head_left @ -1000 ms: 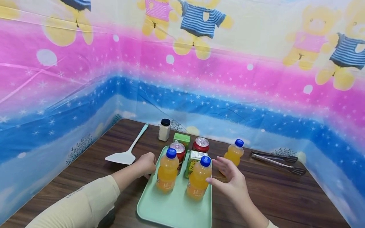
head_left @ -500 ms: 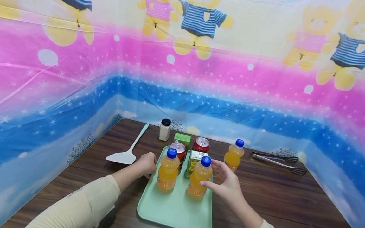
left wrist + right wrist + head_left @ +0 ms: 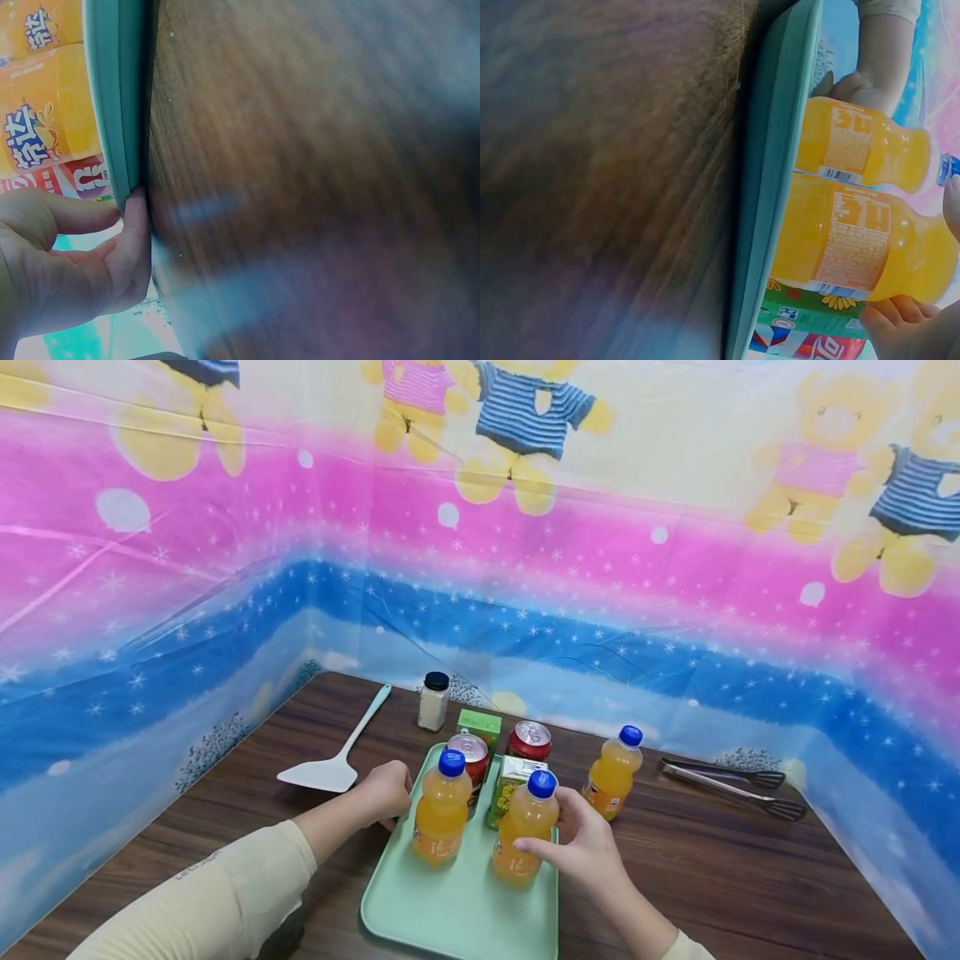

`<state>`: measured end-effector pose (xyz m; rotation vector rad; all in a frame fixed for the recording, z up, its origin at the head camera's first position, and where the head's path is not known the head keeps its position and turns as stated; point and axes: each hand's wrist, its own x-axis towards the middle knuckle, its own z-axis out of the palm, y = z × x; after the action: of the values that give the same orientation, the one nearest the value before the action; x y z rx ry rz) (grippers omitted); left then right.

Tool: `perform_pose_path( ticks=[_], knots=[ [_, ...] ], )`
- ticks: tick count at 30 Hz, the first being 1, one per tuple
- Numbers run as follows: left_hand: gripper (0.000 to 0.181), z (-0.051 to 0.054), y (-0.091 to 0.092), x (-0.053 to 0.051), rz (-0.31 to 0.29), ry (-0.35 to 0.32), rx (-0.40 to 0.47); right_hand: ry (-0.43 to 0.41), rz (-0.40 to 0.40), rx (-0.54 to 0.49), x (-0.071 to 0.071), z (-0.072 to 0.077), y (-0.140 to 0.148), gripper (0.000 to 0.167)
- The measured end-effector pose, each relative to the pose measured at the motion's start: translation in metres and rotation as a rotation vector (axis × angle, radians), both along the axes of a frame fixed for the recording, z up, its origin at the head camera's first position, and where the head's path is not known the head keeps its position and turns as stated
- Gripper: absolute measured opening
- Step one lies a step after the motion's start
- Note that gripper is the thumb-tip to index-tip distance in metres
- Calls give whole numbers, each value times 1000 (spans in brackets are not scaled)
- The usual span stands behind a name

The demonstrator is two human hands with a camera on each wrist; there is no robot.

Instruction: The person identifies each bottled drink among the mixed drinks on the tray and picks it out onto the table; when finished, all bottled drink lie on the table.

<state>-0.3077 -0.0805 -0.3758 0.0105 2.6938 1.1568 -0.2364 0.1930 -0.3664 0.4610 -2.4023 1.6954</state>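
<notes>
A green tray [image 3: 457, 914] lies on the table, and my left hand [image 3: 386, 792] pinches its left rim, thumb against fingers in the left wrist view [image 3: 82, 255]. Two orange drink bottles with blue caps stand on the tray, a left one [image 3: 440, 818] and a right one [image 3: 517, 847]. My right hand [image 3: 592, 852] grips the right bottle's upper part, thumb across its front; its fingertips behind are partly hidden. The right wrist view shows the fingers [image 3: 904, 309] against this bottle [image 3: 855, 240]. Behind the bottles are a red can [image 3: 476, 764] and a green carton [image 3: 506, 789].
Beyond the tray stand another green carton [image 3: 480, 725], another red can [image 3: 529, 741] and a black-capped jar [image 3: 432, 706]. A third orange bottle [image 3: 613, 775] stands to the right, near metal tongs [image 3: 723, 783]. A white spatula [image 3: 326, 773] lies left.
My right hand has moved left and closed around the right bottle, its thumb sliding farther across the front. The left hand, the tray and the bottles have stayed in place.
</notes>
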Motion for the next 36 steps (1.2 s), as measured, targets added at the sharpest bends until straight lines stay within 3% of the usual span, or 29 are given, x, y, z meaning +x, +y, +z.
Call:
perform_pose_path(
  ticks=[15,36],
  knots=[
    [15,-2,0,-3,1,-2,-10,-27,-40,35,-3,-4,-6,64],
    [14,-1,0,-1,-4,-3,-11,-41,-57,1,-5,-4,-8,58]
  ],
)
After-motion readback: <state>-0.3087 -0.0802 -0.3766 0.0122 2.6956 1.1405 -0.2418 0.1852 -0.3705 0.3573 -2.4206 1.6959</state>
